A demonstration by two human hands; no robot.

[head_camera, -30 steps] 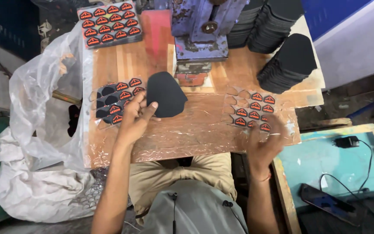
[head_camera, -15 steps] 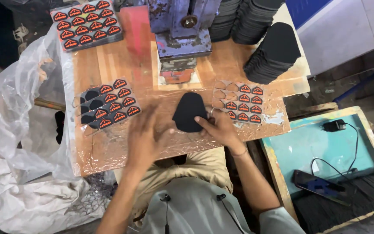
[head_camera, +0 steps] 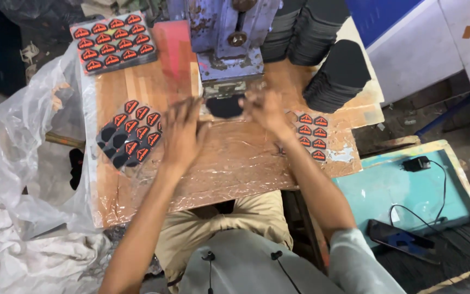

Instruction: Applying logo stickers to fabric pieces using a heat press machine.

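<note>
Black piece [head_camera: 225,106] between hands, under blue press [head_camera: 229,41]

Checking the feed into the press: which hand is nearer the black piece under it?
Right. The right hand touches the black piece at its right edge; the left hand is just below-left of it.

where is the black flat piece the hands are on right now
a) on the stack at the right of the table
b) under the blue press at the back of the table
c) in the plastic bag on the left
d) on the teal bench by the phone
b: the black piece lies at the foot of the blue press, with the right hand on it and the left hand beside it.
</note>
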